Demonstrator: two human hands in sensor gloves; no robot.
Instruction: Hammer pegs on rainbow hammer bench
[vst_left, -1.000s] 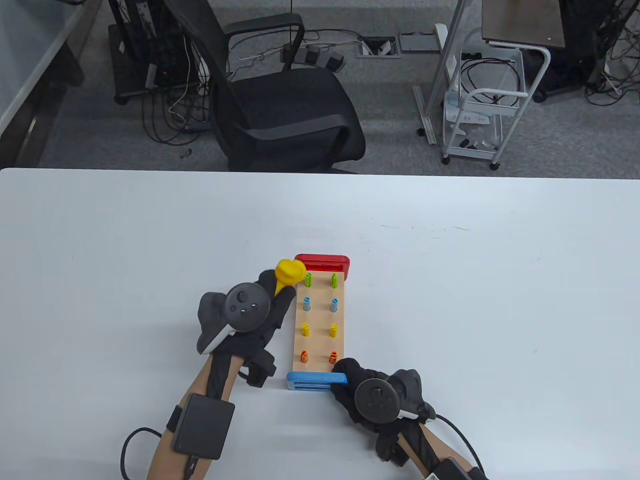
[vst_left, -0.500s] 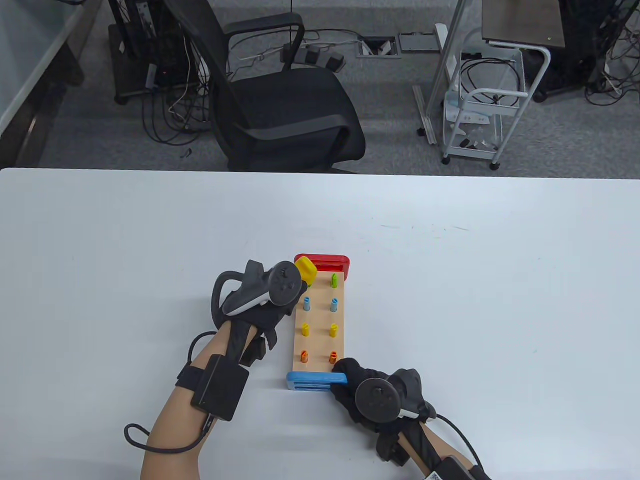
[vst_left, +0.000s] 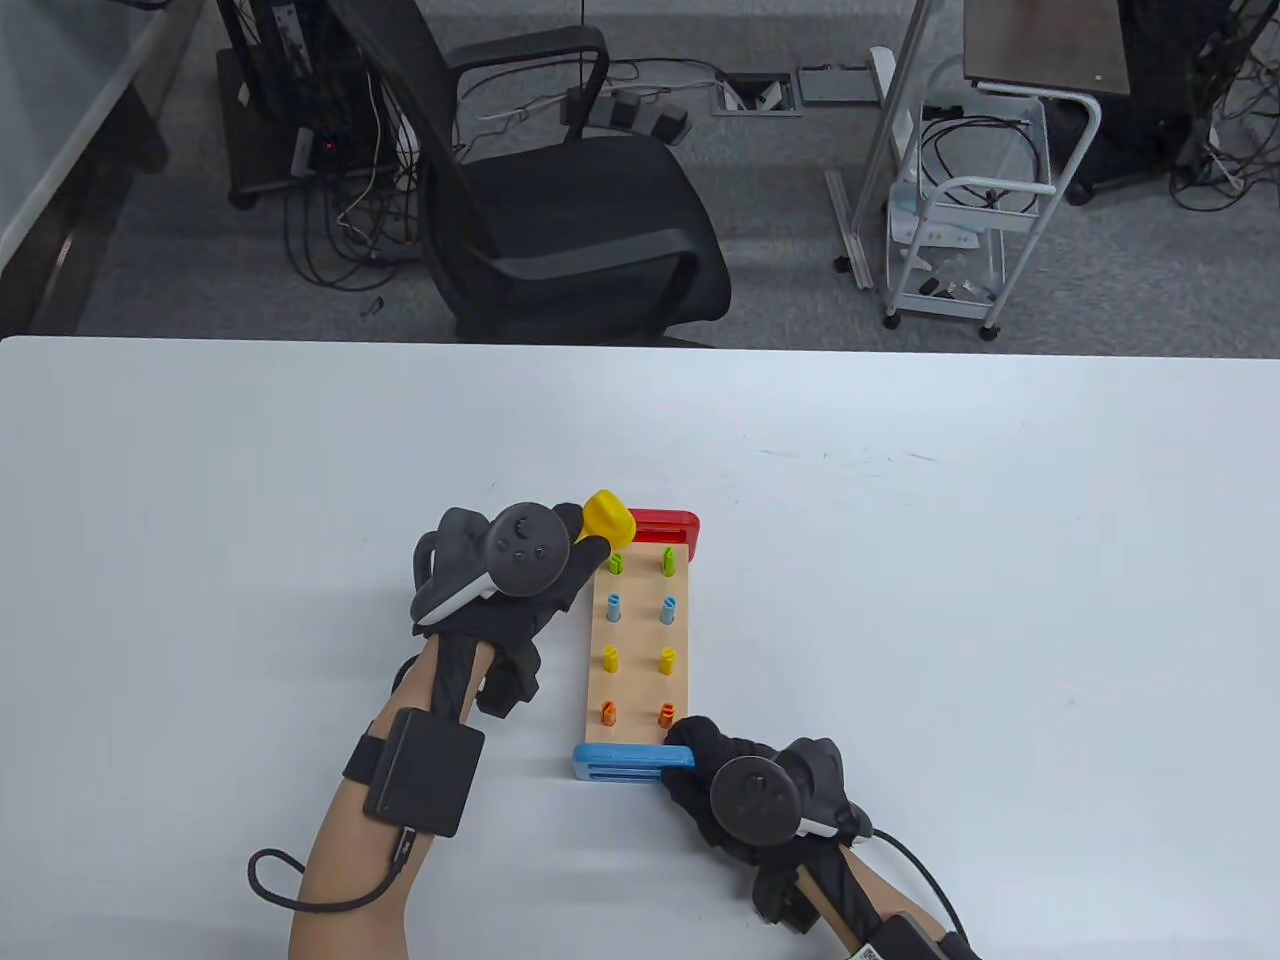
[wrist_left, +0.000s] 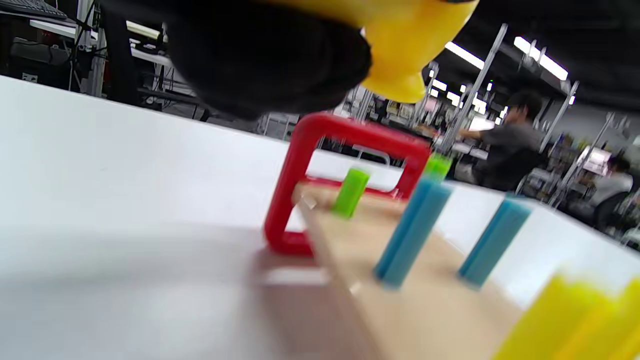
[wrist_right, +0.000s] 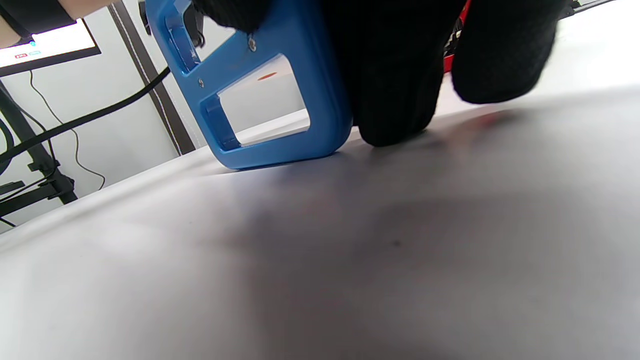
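Observation:
The hammer bench (vst_left: 639, 650) is a wooden board with a red end (vst_left: 662, 523) at the far side and a blue end (vst_left: 630, 761) at the near side. Pairs of green, blue, yellow and orange pegs stand in it. My left hand (vst_left: 545, 585) grips the yellow hammer (vst_left: 608, 517), whose head is raised above the far-left green peg (vst_left: 616, 563). In the left wrist view the hammer head (wrist_left: 405, 45) hangs above the red end (wrist_left: 320, 150). My right hand (vst_left: 715, 770) holds the blue end's right corner, pressing it to the table (wrist_right: 280, 105).
The bench stands on a white table (vst_left: 1000, 600). A black office chair (vst_left: 560, 210) and a white wire cart (vst_left: 960, 240) stand on the floor beyond the table's far edge.
My left hand swung the hammer down onto the far-left green peg, then lifted it again; the head now sits just above and beyond that peg. My right hand has stayed put.

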